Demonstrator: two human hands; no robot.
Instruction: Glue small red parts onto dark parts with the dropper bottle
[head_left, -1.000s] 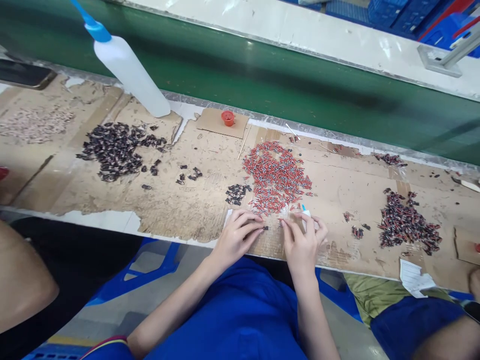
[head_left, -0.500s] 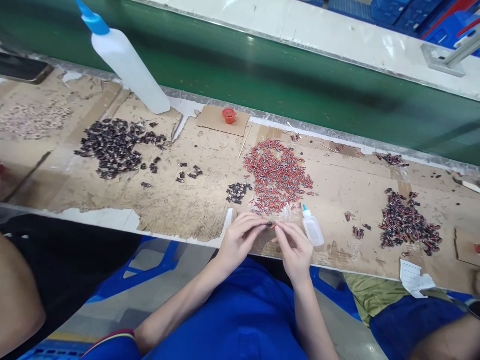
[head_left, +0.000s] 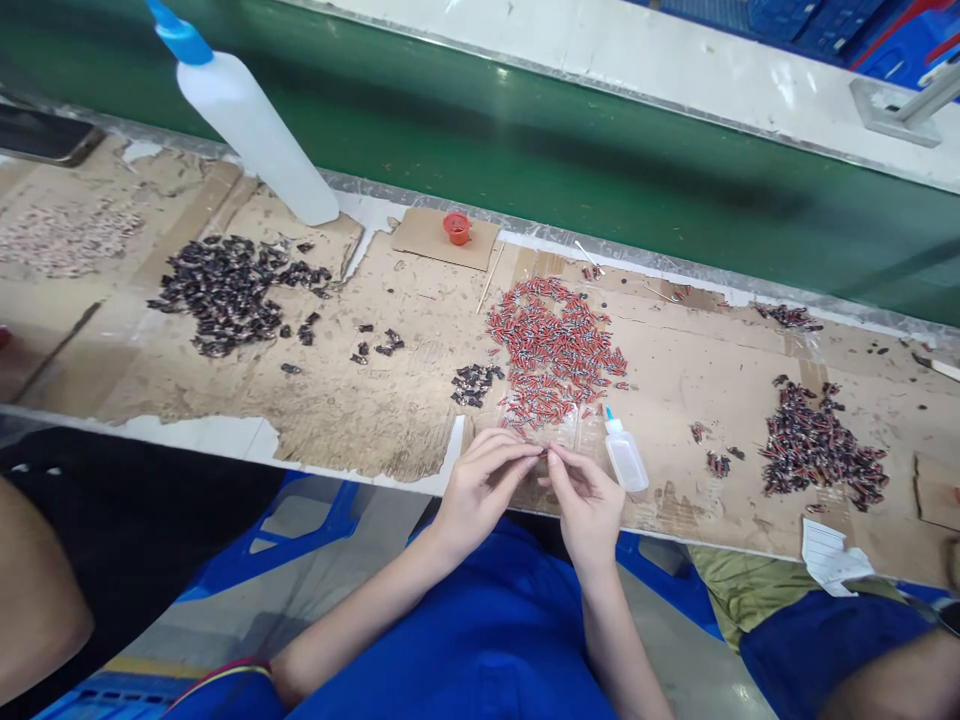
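View: head camera, looking down over the near bench edge.
Left hand (head_left: 480,485): thumb and forefinger pinched almost closed on one end of a small part (head_left: 544,452); other fingers curled.
Right hand (head_left: 589,500): same tight pinch on the other end, so my fingertips meet those of the left.
Part location: between both pinches, above the near edge of the cardboard sheet (head_left: 360,420), just in front of the red pile (head_left: 555,345).
Part detail: dark and tiny; too small to tell its shape.
Risk 1 (judgement): the part slips from so small a hold and drops off the bench edge into my lap.
Risk 2 (judgement): my right wrist knocks the small glue bottle (head_left: 625,458) lying just beside it.
Risk 3 (judgement): a sweep of the hand mixes the red pile with the little dark pile (head_left: 472,383) next to it.
Materials: cardboard torn, scuffed, matt; red pieces short, slim, rod-like; bottle translucent soft plastic with a blue tip.
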